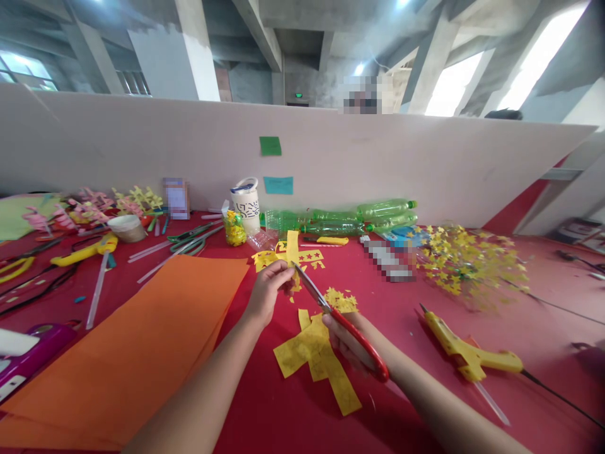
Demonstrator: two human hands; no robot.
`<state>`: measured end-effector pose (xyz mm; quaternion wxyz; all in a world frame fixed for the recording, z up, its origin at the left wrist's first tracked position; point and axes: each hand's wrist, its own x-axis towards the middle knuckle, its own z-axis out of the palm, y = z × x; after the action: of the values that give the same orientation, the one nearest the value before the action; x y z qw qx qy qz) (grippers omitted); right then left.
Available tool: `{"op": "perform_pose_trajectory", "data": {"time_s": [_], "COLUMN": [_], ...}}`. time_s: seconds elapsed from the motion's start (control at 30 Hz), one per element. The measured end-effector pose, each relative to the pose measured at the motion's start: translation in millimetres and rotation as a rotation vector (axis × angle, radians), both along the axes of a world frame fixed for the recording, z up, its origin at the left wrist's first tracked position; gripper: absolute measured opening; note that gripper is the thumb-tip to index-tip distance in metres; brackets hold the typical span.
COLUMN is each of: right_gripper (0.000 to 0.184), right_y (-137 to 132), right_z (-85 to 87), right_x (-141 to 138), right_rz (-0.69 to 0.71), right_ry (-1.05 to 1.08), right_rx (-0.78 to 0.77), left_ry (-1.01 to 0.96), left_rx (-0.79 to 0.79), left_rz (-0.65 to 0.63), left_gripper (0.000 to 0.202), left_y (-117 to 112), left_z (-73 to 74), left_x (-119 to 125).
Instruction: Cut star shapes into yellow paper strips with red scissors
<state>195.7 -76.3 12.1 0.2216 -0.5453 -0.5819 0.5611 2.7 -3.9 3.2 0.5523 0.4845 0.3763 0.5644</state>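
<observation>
My left hand (270, 285) is closed, pinching a yellow strip (292, 244) between thumb and fingers. In my right hand (344, 343) is a pair of red-handled scissors (353, 332), whose blades point up and left, their tips beside my left fingertips and the strip. Small cut yellow stars (341, 300) lie heaped just beyond my right hand. Below them several yellow strips (307, 345) overlap on the red table. Beyond my left hand lie yellow scraps (309, 256) with star shapes in them. Whether the blades are cutting into the strip is hard to see.
Orange sheets (155, 328) cover the left side. A yellow glue gun (466, 353) lies at right, near a bunch of yellow stars (466, 261). Green plastic bottles (335, 226), a white tumbler (246, 208) and a yellow cutter knife (332, 241) line the back by the partition (189, 145).
</observation>
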Motion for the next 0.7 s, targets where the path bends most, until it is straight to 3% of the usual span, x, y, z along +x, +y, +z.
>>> {"op": "perform_pose_trajectory", "data": {"time_s": [0.7], "right_gripper": [0.056], "right_y": [3.9], "right_z": [-2.1], "right_x": [4.5], "right_rz": [0.032], "right_ry": [-0.013], "right_rx": [0.056], "left_ry": [-0.129], "left_rx": [-0.034], "left_rz": [0.007], "left_gripper": [0.013], "left_y": [2.0], "left_z": [-2.0], "left_x": [-0.9]}}
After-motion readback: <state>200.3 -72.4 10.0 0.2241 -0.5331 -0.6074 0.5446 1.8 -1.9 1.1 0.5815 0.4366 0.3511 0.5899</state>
